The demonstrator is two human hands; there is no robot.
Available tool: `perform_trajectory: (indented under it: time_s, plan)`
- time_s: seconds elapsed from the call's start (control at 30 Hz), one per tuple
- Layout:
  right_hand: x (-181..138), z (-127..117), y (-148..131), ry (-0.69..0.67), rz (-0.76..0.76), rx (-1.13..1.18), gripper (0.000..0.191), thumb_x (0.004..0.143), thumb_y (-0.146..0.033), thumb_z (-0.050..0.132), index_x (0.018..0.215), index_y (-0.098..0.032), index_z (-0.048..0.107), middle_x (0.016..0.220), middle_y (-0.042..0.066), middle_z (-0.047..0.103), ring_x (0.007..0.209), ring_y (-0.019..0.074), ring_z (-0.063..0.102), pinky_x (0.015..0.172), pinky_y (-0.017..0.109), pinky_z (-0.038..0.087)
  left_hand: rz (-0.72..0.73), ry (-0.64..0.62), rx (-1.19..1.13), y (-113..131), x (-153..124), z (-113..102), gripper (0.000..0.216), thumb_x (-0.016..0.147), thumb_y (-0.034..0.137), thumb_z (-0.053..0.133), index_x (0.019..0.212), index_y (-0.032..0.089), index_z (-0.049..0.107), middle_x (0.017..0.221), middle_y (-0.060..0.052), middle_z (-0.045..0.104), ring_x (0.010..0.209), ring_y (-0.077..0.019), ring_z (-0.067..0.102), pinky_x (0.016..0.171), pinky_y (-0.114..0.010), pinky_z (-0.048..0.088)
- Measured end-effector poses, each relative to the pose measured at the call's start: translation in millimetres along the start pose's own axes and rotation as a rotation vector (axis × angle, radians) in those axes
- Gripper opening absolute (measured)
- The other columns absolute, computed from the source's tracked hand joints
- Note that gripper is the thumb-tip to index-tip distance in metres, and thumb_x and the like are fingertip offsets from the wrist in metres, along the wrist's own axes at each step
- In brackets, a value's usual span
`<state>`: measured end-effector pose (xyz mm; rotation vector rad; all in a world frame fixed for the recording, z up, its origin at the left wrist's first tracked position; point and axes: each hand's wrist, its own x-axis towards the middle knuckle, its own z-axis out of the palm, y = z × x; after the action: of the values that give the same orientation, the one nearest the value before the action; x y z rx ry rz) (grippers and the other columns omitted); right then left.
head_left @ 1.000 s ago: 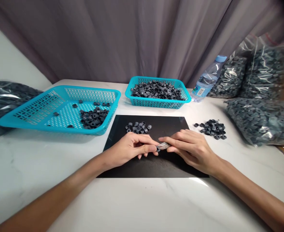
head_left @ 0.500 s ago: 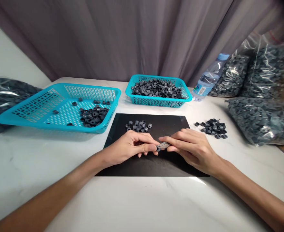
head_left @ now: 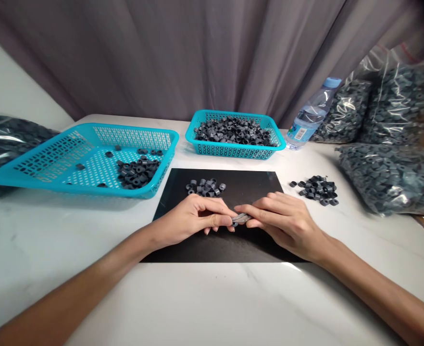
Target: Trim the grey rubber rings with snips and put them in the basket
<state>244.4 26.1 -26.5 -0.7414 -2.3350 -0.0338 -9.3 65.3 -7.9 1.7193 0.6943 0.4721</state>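
Over a black mat (head_left: 197, 250), my left hand (head_left: 193, 218) pinches a small grey ring-shaped part (head_left: 235, 224) between thumb and fingers. My right hand (head_left: 287, 221) is closed on a small, flat greyish metal tool (head_left: 242, 218), perhaps a blade or tweezers; its kind is not clear. The tool's tip touches the grey part at my left fingertips. Just beyond my left hand, a small pile of dark grey ring parts (head_left: 205, 187) lies on the mat. Another pile of ring parts (head_left: 320, 189) sits on the white table right of the mat.
A large turquoise basket (head_left: 71, 190) at left holds some ring parts. Behind the mat stands a smaller turquoise basket (head_left: 233, 151) full of them. A water bottle (head_left: 309, 117) leans at back right by clear bags of parts (head_left: 395, 178). Another bag (head_left: 13, 139) lies far left.
The whole view has shifted slightly. Both hands keep their holds, and the tool lies at a slightly different angle against the grey part.
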Motion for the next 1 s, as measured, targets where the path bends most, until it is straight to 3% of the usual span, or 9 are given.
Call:
perform_trajectory:
  time_s: [0.67, 1.0]
  plan:
    - [2.0, -2.2, -1.4, 0.016, -0.006, -0.013, 0.024, 0.107, -0.027, 0.051, 0.117, -0.015, 0.070, 0.086, 0.006, 0.073, 0.069, 0.0140, 0.057, 0.062, 0.030, 0.038, -0.010, -0.005, -0.016, -3.3, -0.7, -0.6, 0.017, 0.095, 0.030, 0.070, 0.098, 0.020, 0.084, 0.093, -0.004, 0.076, 0.067, -0.0093, 0.058, 0.056, -0.017, 0.047]
    - [-3.3, -1.1, 4.9, 0.130, 0.152, 0.077, 0.023, 0.103, -0.018, 0.056, 0.122, -0.016, 0.068, 0.087, 0.007, 0.069, 0.073, 0.0169, 0.061, 0.066, 0.031, 0.046, -0.032, 0.005, 0.000, 1.8, -1.3, -0.1, 0.022, 0.096, 0.030, 0.068, 0.113, 0.025, 0.082, 0.092, -0.004, 0.078, 0.074, -0.0121, 0.061, 0.056, -0.017, 0.046]
